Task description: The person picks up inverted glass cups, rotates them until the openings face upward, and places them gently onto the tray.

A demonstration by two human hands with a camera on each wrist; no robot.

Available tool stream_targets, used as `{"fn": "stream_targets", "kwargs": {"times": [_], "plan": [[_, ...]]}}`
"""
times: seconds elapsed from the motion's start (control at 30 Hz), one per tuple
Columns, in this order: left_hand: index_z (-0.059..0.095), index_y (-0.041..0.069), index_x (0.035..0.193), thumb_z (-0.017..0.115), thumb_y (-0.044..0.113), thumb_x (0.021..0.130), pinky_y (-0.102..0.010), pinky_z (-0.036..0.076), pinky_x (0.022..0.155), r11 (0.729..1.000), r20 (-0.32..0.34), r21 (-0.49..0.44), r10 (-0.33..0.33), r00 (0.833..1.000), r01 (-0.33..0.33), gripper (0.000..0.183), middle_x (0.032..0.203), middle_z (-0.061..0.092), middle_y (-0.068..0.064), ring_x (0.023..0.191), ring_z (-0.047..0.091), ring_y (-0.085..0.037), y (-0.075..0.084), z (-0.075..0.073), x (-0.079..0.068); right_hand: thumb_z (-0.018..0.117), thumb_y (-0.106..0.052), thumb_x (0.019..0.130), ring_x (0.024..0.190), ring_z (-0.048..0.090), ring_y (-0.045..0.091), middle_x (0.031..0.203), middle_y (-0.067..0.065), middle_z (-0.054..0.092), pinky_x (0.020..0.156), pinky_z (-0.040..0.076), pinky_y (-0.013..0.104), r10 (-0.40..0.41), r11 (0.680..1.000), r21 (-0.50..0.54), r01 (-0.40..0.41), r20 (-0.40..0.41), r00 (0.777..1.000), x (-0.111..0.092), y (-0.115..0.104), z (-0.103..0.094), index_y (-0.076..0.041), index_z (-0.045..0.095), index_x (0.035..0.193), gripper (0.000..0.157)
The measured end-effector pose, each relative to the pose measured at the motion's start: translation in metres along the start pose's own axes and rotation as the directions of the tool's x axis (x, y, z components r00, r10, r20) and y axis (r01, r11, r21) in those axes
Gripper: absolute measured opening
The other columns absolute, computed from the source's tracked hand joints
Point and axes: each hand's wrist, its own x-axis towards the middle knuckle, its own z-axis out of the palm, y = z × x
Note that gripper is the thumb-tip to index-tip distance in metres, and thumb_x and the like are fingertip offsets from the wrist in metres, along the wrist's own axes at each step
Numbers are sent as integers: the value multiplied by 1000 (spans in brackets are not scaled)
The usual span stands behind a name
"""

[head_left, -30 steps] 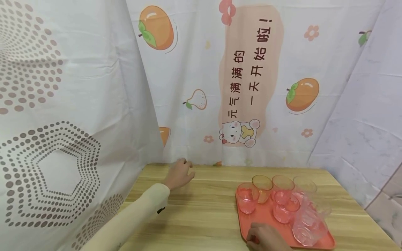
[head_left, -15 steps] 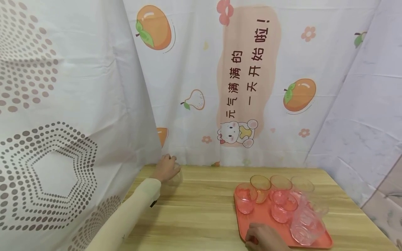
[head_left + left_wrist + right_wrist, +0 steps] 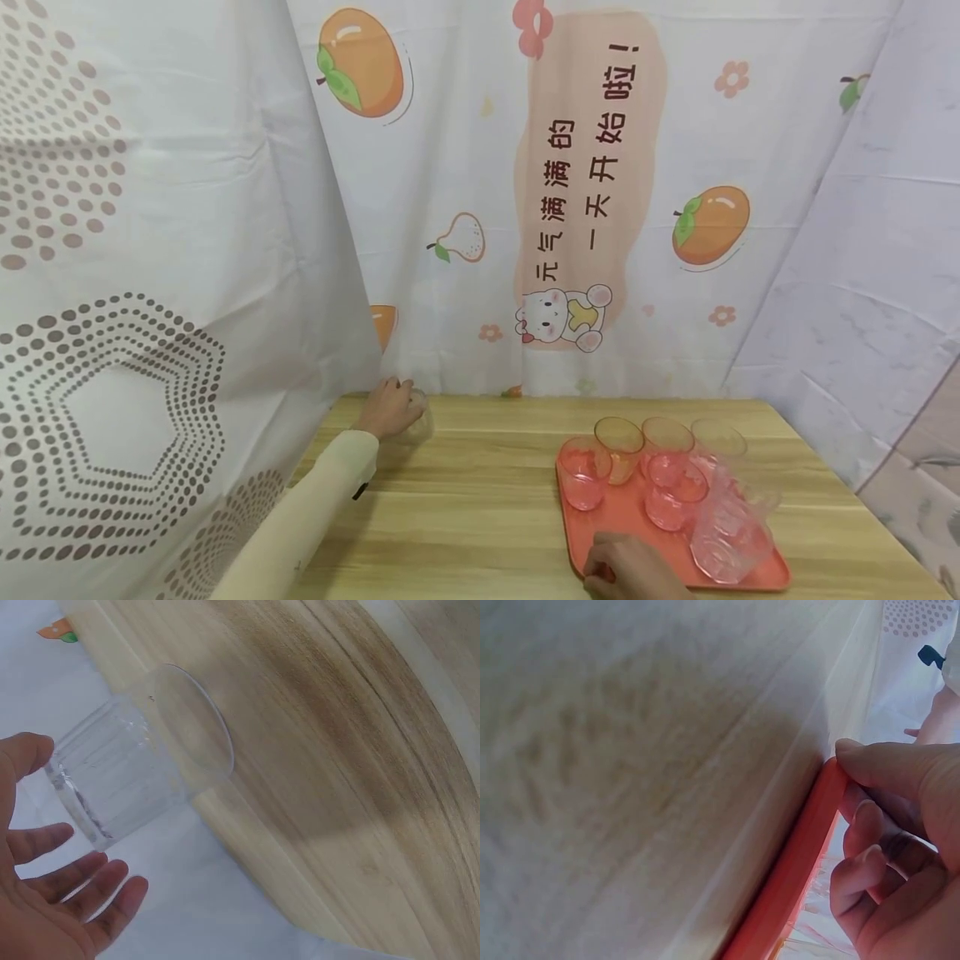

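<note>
A clear ribbed cup (image 3: 124, 765) stands upside down near the table's far left corner, its wide rim on the wood. My left hand (image 3: 388, 410) is at its raised base; in the left wrist view the thumb lies at the base's edge and the other fingers are spread loosely beside it. At the front right, my right hand (image 3: 633, 567) pinches the raised edge of an orange-red tray (image 3: 799, 877) between thumb and fingers. On that tray (image 3: 600, 533) are pink cups (image 3: 585, 479), a yellow cup (image 3: 621, 450) and a clear patterned vessel (image 3: 729, 533).
Another clear cup (image 3: 718, 437) stands at the tray's back right. Wood-grain table (image 3: 457, 500) lies between my left hand and the tray. A printed white curtain (image 3: 450, 333) hangs along the back edge, and a dotted curtain (image 3: 150, 375) closes the left side.
My left hand has moved left toward the table's far corner, and the clear cup now shows beside it. My right hand stays at the tray's edge. The head view has shifted slightly.
</note>
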Motion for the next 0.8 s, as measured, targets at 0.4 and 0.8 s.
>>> {"fn": "stream_targets", "kwargs": {"times": [0.4, 0.8], "plan": [[58, -12, 128, 62, 31, 94, -56, 50, 91, 1000, 10, 7, -9, 1000, 9, 55, 114, 57, -29, 107, 56, -45, -1, 9, 8, 85, -20, 82, 67, 45, -8, 77, -25, 48, 57, 39, 18, -36, 999, -4, 36, -30, 999, 0, 4, 2, -28, 71, 78, 16], [58, -11, 126, 68, 27, 93, -57, 49, 91, 999, 44, -43, -1, 999, 3, 52, 110, 58, -29, 103, 56, -45, -1, 6, 10, 84, -19, 83, 68, 45, -8, 78, -25, 49, 58, 40, 18, -21, 1000, 13, 21, -5, 1000, 0, 4, 0, -27, 72, 79, 15]]}}
